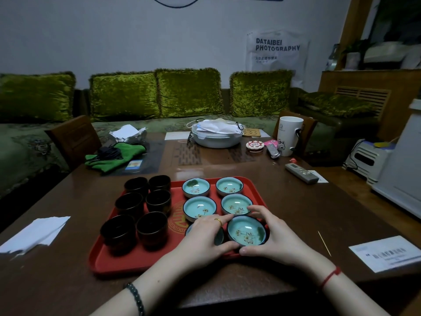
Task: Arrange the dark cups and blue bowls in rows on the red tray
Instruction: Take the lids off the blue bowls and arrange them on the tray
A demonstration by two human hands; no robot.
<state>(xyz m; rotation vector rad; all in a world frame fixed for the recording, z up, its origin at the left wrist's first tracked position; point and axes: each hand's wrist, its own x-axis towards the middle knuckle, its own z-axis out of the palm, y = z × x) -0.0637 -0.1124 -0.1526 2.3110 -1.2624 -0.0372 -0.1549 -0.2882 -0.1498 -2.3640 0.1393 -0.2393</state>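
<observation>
Both hands cup one blue bowl (247,232) on the red tray (136,258): left hand (205,238) and right hand (271,236) pressing its sides, beside six dark cups (157,229).

A white bag (276,52) on the wall reads "DATAIBEI PHOTOGRAPHY". Smaller characters beneath are too small to read. Print on the table's paper card (387,256) is illegible.

On the surface (296,213) sits the tray (127,258). Six cups (150,206) stand on its left half in two columns of three; the bowls (198,207) fill its right half the same way. The left hand (205,238) covers the near-left bowl; the right hand (271,236) wraps the near-right bowl (247,232).
</observation>
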